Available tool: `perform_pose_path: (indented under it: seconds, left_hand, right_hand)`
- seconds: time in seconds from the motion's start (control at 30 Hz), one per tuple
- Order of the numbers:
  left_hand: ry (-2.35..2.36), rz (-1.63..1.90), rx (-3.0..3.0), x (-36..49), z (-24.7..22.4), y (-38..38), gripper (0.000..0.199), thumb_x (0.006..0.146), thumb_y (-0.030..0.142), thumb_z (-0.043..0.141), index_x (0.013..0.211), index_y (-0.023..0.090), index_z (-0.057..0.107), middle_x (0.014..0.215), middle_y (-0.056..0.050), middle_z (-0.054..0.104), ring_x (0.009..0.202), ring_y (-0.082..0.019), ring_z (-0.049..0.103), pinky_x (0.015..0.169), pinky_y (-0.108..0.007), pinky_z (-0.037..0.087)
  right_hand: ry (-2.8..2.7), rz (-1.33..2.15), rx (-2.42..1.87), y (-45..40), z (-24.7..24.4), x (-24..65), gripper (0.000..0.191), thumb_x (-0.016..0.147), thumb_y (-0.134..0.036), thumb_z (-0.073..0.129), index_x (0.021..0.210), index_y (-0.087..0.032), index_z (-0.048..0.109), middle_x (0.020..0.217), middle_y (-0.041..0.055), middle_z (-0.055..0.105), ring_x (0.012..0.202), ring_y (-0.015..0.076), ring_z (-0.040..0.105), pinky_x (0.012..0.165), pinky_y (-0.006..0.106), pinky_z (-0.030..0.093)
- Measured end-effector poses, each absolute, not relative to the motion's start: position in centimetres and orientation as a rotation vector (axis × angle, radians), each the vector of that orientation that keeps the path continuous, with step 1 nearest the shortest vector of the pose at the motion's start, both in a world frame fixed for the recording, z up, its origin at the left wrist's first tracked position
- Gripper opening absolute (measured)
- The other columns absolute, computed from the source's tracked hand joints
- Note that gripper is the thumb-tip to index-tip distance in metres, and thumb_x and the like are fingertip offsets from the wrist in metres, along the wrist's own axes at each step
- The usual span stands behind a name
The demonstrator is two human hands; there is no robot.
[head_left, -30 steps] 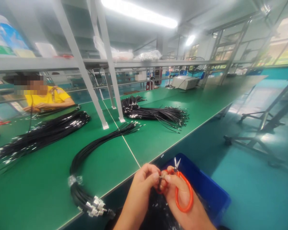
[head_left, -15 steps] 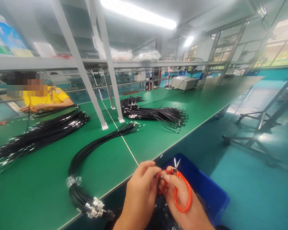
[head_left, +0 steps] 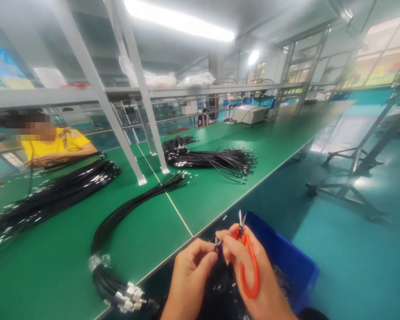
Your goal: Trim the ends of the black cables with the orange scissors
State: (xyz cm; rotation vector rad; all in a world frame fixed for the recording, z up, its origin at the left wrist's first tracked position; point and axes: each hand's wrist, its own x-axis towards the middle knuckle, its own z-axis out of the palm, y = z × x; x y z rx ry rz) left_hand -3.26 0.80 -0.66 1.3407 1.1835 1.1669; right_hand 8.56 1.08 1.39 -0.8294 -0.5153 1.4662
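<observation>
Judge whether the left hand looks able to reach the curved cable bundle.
Probably yes: the curved cable bundle lies nearby with nothing visible between, though the left hand pinches a small part.

The left hand pinches between thumb and forefinger — the right hand, just beside it, curls inward.

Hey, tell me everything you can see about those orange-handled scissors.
The orange-handled scissors have short, pointed, metallic-looking blades, slightly parted in a narrow V and pointing up in the picture. The handles look like smooth plastic; one long loop shows clearly, the other is mostly hidden. The right hand holds them, off the green table, with the blue bin right behind.
</observation>
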Motion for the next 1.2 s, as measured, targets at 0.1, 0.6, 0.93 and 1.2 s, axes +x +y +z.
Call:
perform_pose_path:
  seconds: [0.1, 0.6, 0.93, 1.2]
  left_hand:
    - [1.113, 1.159, 1.223, -3.4, -0.3, 0.9, 0.017, 0.073, 0.031, 0.068, 0.066, 0.016, 0.064, 0.059, 0.002, 0.061, 0.051, -0.008, 0.047, 0.048, -0.017, 0.037]
    - [1.071, 1.148, 1.081, -3.9, 0.2, 1.0, 0.024, 0.07, 0.035, 0.072, 0.064, 0.015, 0.061, 0.052, 0.005, 0.051, 0.044, -0.006, 0.039, 0.043, -0.016, 0.03]
    - [1.089, 1.263, 0.953, -3.9, 0.3, 0.9, 0.02, 0.07, 0.033, 0.073, 0.066, 0.016, 0.063, 0.056, 0.003, 0.059, 0.044, -0.005, 0.042, 0.044, -0.016, 0.031]
    - [1.09, 1.371, 0.966, -4.0, 0.0, 1.2, 0.016, 0.069, 0.03, 0.074, 0.068, 0.016, 0.066, 0.062, 0.002, 0.062, 0.046, -0.006, 0.044, 0.048, -0.017, 0.036]
  right_hand:
    - [-0.573, 1.457, -0.796, 1.0, 1.5, 8.1, 0.017, 0.069, -0.015, 0.073, 0.077, -0.02, 0.059, 0.074, -0.0039, 0.061, 0.064, 0.01, 0.051, 0.062, 0.021, 0.043]
    - [-1.378, 0.49, -1.057, 1.1, -0.3, 8.7, 0.017, 0.078, -0.011, 0.058, 0.089, -0.025, 0.057, 0.076, -0.0018, 0.066, 0.061, 0.0125, 0.063, 0.055, 0.021, 0.049]
    - [-1.615, -0.018, -0.948, 0.5, -1.2, 8.8, 0.021, 0.078, -0.004, 0.048, 0.088, -0.022, 0.053, 0.064, -0.0001, 0.059, 0.056, 0.017, 0.057, 0.054, 0.028, 0.049]
    - [-1.235, 1.36, -1.125, -2.3, -1.7, 8.5, 0.024, 0.067, -0.017, 0.059, 0.088, -0.023, 0.049, 0.058, -0.0074, 0.056, 0.048, 0.0105, 0.052, 0.047, 0.021, 0.04]
